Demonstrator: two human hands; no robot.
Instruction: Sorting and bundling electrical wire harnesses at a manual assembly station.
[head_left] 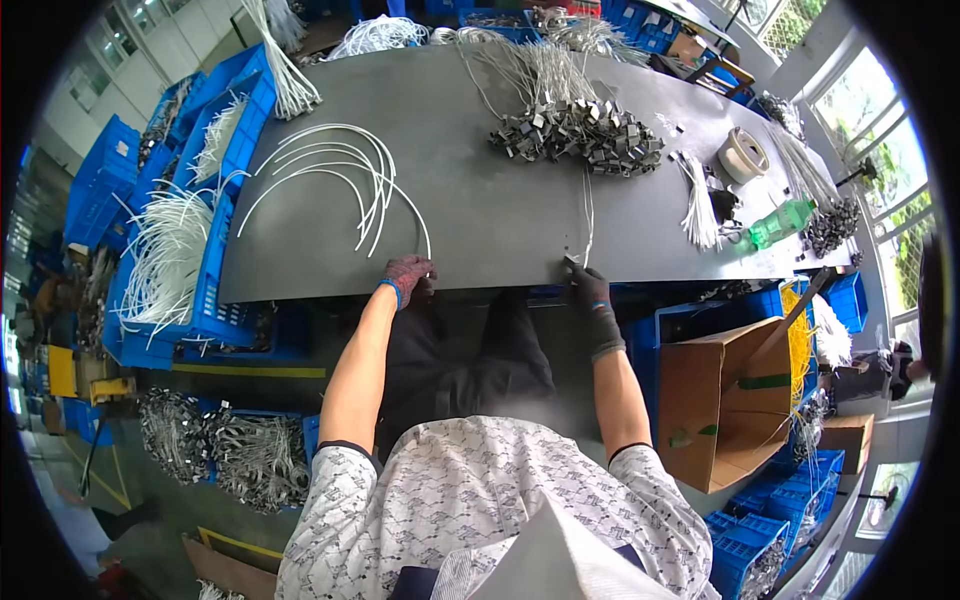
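At the table's near edge my left hand, in a dark reddish glove with a blue cuff, is closed on the lower end of a curved white tube. Several more white tubes lie in arcs on the grey table beyond it. My right hand, gloved in dark grey, pinches a thin white wire near a small dark end piece. That wire runs away from me toward a heap of small metal clips with wires attached.
Blue crates full of white tubes stand at the left. On the table's right are a bundle of short white tubes, a green bottle and a tape roll. A cardboard box stands below right.
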